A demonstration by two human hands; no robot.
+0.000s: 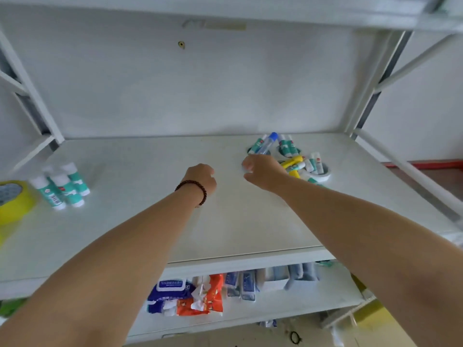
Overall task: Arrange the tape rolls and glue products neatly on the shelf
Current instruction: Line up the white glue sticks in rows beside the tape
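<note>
The glue sticks (61, 185) at the shelf's (140, 221) left, about 4 of them, stand upright in a tight cluster just beside a yellow tape roll (15, 201), so that part looks sorted. The pile (293, 159) at the right rear is still a jumble: more sticks, a blue-capped bottle (266, 144) and yellow tubes lying in and over white tape rolls (323, 174). The right hand (263, 171) is at the pile's near edge, fingers curled; whether it holds anything I cannot tell. The left hand (200, 177) hovers mid-shelf, loosely closed, apparently empty. Most sorting remains, I judge.
</note>
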